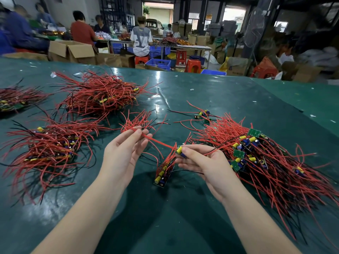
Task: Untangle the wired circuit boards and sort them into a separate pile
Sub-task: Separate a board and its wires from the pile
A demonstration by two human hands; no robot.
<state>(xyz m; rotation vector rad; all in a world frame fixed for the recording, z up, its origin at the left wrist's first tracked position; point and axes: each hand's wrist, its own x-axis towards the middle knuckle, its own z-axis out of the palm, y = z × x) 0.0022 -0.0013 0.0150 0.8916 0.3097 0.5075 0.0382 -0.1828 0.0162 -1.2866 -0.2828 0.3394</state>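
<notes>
My right hand (202, 162) pinches a small circuit board (180, 151) with a yellow and a blue capacitor, held above the green table. Its red wire (161, 143) runs taut up-left to my left hand (122, 153), which pinches it between thumb and fingers. Beyond the left fingers a bundle of red wires (139, 120) fans out. Under my hands lies a short neat stack of boards (163, 173). A large tangled heap of wired boards (266, 162) spreads to the right of my right hand.
Sorted piles of red-wired boards lie at left (49, 149), at back left (102, 94) and at the far left edge (14, 99). A few loose boards (202, 114) sit mid-table. Past the table edge (165, 69), people sit among cardboard boxes, stools and blue crates.
</notes>
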